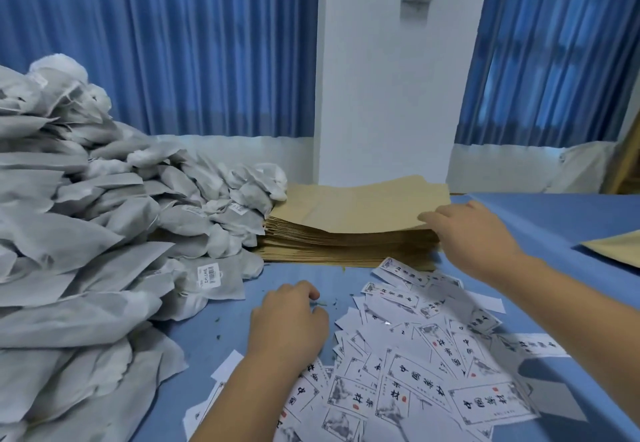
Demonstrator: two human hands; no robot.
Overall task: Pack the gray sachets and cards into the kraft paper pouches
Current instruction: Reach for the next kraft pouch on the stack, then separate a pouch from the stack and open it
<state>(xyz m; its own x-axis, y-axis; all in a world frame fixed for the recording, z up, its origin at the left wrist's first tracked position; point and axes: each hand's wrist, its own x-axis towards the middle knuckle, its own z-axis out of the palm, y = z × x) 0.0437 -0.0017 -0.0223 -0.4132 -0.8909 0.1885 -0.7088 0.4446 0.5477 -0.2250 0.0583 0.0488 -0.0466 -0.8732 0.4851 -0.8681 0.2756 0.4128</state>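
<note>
Pinching a corner of the top kraft pouch (353, 206), the right hand (474, 237) is holding it raised off the stack (346, 251) behind the cards (415, 372). The left hand (287, 320) is resting curled between the gray sachets (86, 234) and the cards; whether it is grasping anything, I cannot tell.

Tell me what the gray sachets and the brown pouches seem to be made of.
Sachets: probably non-woven fabric, matte, fuzzy, softly creased. Pouches: matte tan paper, apparently; the top pouch bends thinly where the right hand grips its corner.
</note>
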